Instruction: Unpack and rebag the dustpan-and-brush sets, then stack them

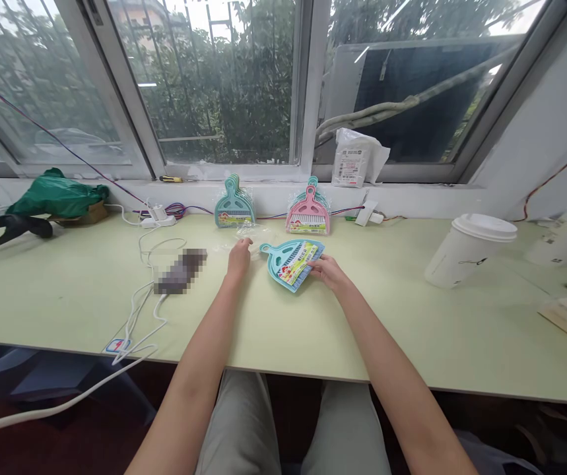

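My right hand (327, 272) grips a light-blue mini dustpan and brush set (290, 264) by its wide bristle end, thumb over the printed label. The set is tilted over the table, its handle pointing to the left. Just left of that handle, my left hand (239, 257) is closed, its fingertips pinched at a crumpled clear plastic bag (258, 232). Farther back against the wall stand a stack of blue-green dustpan sets (234, 206) and a stack with a pink dustpan set (307, 216) at the front, both with clear wrapping around them.
White cables (137, 310) and a blurred dark object (180, 272) lie to the left. A power strip (158, 216) and a green bag (55, 192) are behind them. At right stands a white lidded cup (468, 251). A white package (355, 158) rests on the sill.
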`<state>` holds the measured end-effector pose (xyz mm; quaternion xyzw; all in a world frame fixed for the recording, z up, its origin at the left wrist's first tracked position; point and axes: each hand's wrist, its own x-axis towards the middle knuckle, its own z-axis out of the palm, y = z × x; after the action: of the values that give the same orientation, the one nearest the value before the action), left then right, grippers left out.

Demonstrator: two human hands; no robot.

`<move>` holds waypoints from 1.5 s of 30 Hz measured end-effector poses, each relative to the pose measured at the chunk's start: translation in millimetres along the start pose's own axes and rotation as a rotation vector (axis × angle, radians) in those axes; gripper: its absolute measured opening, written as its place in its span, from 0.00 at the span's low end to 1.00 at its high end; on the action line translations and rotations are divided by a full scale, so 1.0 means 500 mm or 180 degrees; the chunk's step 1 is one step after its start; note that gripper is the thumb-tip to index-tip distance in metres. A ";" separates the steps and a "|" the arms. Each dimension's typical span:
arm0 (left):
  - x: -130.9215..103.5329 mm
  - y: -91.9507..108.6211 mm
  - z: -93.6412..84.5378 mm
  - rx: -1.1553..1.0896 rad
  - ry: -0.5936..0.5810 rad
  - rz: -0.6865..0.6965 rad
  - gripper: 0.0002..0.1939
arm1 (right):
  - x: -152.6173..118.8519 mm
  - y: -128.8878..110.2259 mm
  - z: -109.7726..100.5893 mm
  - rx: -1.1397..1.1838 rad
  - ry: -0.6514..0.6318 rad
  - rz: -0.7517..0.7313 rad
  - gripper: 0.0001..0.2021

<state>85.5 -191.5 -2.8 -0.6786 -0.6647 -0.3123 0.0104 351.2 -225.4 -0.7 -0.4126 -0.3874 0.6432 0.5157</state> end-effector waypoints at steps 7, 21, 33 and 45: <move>-0.006 0.025 0.008 -0.0372 -0.0016 0.0755 0.20 | 0.012 0.002 -0.010 0.0097 0.0294 -0.0063 0.08; -0.008 0.100 0.007 -0.2569 0.1373 -0.0708 0.47 | 0.008 0.003 -0.002 0.0435 0.0124 -0.0386 0.10; -0.005 0.074 -0.003 -0.4909 -0.1299 -0.0724 0.45 | 0.013 0.001 0.000 0.0651 0.0421 -0.0438 0.12; -0.021 0.077 -0.015 -0.4360 -0.2436 0.0038 0.46 | 0.001 -0.016 -0.001 0.0669 0.0091 -0.0395 0.11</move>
<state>118.4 -208.8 14.2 -0.5978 -0.2777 -0.3971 -0.6386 354.3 -223.4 6.5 -0.3406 -0.3352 0.6411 0.6005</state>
